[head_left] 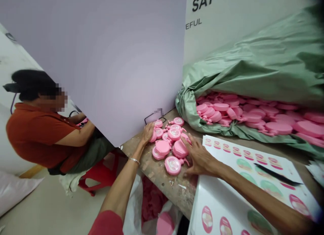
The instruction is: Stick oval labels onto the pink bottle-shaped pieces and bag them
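A small pile of round pink plastic cases [162, 147], each with a short stem or tab, lies on the worn tabletop [157, 174]. Several carry a round printed label, such as the labelled case [173, 165] at the near edge of the pile. My left hand [148, 133] rests along the pile's left side, its fingers stretched against the cases. On the right side, my right hand [199, 156] has its fingers spread and touches the cases there. Neither hand grips a case. Part of the pile is hidden behind my fingers.
A green sack [243, 76] full of pink cases lies at the back right. Sticker sheets [222, 181] lie under my right forearm, with a dark blade-like strip [277, 174] on top. A pale panel [121, 66] stands behind. Left, a person [45, 127] sits on a red stool [101, 174].
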{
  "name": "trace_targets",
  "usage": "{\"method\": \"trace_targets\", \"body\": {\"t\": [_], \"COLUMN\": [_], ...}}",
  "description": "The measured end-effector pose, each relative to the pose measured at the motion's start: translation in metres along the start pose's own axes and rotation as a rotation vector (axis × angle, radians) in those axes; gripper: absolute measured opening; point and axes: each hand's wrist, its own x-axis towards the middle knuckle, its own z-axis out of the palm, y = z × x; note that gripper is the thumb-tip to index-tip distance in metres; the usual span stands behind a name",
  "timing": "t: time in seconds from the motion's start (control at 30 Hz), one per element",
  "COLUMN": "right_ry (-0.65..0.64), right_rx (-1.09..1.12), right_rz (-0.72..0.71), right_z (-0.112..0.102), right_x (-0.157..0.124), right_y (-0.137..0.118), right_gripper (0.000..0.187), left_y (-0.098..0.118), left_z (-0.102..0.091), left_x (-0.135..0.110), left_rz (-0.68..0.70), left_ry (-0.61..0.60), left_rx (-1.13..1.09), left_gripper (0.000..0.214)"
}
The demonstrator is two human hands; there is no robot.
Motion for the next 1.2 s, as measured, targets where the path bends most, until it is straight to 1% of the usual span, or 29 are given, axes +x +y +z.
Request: {"method": "trace_targets", "body": {"t": [0.07,0.13,0.2,0.27,0.33,0.43,0.53,0.6,0.7,0.8,0.87,0.93,1.0,1.07,1.13,1.2], "right_ry": [-0.077,-0.106,-0.092,-0.059,-0.024,-0.009,-0.005,0.014,0.044,0.074,0.074,0.054,0.025,-0.024,-0.086,-0.112], "right_rx": [0.018,0.038,0.042,0.038,0.035,0.037,0.028,0.008,-0.019,-0.053,-0.095,-0.131,-0.145,-0.133,-0.088,-0.02], "right_rz": [0.058,0.071,0.056,0.015,-0.031,-0.084,-0.144,-0.187,-0.245,-0.331,-0.393,-0.452,-0.516,-0.583,-0.632,-0.615], "right_z": [0.008,0.012,0.014,0.018,0.024,0.035,0.046,0.052,0.058,0.067,0.077,0.09,0.102,0.105,0.097,0.079], "right_x": [0.022,0.031,0.03,0.022,0.011,-0.005,-0.021,-0.03,-0.041,-0.048,-0.052,-0.057,-0.063,-0.067,-0.067,-0.058], "right_y": [0.003,0.001,-0.008,-0.022,-0.038,-0.061,-0.081,-0.094,-0.113,-0.132,-0.142,-0.152,-0.161,-0.17,-0.172,-0.163], "right_gripper": [0.142,0.136,0.128,0.119,0.11,0.102,0.099,0.098,0.093,0.085,0.086,0.083,0.074,0.067,0.065,0.063], "left_y": [-0.006,-0.008,-0.008,-0.008,-0.007,-0.003,0.002,0.005,0.007,0.003,-0.003,-0.011,-0.019,-0.025,-0.026,-0.023], "left_z": [0.004,0.006,0.003,-0.004,-0.017,-0.043,-0.065,-0.073,-0.071,-0.058,-0.046,-0.036,-0.03,-0.03,-0.036,-0.047], "left_x": [0.005,0.004,-0.004,-0.019,-0.041,-0.084,-0.132,-0.163,-0.204,-0.241,-0.263,-0.281,-0.294,-0.302,-0.304,-0.296], "left_rz": [0.002,-0.01,-0.034,-0.062,-0.089,-0.124,-0.152,-0.167,-0.196,-0.265,-0.331,-0.387,-0.418,-0.429,-0.425,-0.402], "left_ry": [-0.046,-0.07,-0.081,-0.082,-0.069,-0.021,0.067,0.152,0.278,0.368,0.4,0.398,0.374,0.345,0.316,0.303], "left_rx": [-0.031,-0.071,-0.116,-0.164,-0.206,-0.256,-0.302,-0.331,-0.364,-0.362,-0.337,-0.305,-0.265,-0.215,-0.155,-0.092], "left_gripper": [0.033,0.032,0.036,0.043,0.048,0.049,0.049,0.05,0.048,0.043,0.043,0.043,0.04,0.036,0.031,0.027]}}
